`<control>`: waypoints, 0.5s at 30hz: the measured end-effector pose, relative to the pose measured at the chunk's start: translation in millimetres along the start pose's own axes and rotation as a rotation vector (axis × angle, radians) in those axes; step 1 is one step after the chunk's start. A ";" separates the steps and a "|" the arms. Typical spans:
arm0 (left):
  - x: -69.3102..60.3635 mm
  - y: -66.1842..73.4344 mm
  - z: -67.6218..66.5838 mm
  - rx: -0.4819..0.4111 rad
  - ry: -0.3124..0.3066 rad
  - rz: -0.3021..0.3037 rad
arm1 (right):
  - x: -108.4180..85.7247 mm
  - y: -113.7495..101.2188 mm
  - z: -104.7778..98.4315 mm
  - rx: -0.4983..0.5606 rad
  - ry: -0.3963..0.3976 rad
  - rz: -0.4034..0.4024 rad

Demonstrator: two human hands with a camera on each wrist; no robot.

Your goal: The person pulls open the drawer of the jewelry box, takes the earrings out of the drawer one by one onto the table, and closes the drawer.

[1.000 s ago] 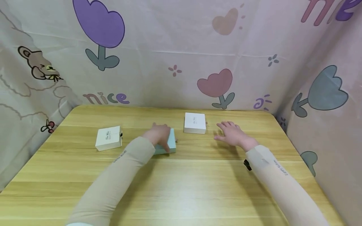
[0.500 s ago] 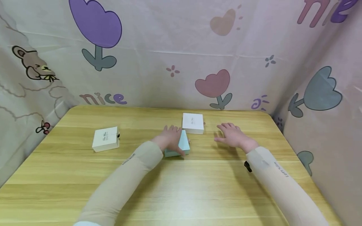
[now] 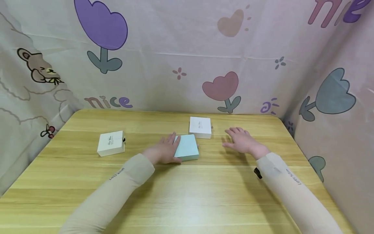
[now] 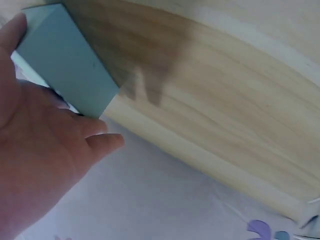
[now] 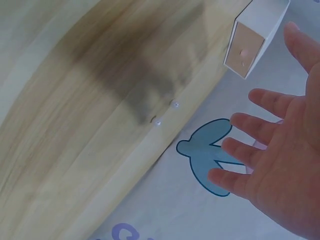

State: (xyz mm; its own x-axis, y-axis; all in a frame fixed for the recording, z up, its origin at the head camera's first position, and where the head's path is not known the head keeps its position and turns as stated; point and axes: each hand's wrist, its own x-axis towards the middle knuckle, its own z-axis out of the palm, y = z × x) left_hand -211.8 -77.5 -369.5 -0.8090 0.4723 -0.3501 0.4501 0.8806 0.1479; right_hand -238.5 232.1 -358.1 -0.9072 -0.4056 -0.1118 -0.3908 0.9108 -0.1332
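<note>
Just behind wooden tabletop (image 3: 204, 191), flowered cloth (image 3: 163, 87).

Head view: light is falling from above, glaring off the wooden table (image 3: 193, 193) and casting soft shadows beside both sleeves (image 3: 106, 195). Both wrist views are looking dimmer and hazier, left hand (image 4: 47, 137) and right hand (image 5: 285, 155) throwing blurred shadows, wood grain bowing with distortion.

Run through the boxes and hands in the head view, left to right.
Left white box, left hand, light blue box, rear white box, right hand.
</note>
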 end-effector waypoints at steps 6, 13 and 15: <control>14.2 23.9 5.0 0.032 0.000 0.041 | -2.6 0.3 0.8 -0.002 -0.003 0.005; 25.5 43.0 2.1 0.071 -0.008 0.058 | -5.6 2.6 3.0 0.003 -0.008 0.012; 28.1 43.9 1.7 0.072 -0.012 0.062 | -5.6 3.1 3.6 0.016 -0.006 0.014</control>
State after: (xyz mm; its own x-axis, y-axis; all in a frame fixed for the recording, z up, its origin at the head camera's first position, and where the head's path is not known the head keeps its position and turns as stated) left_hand -214.1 -25.6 -374.4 -0.7743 0.5247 -0.3538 0.5254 0.8446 0.1028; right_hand -234.1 237.0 -361.5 -0.9115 -0.3934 -0.1198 -0.3756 0.9150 -0.1469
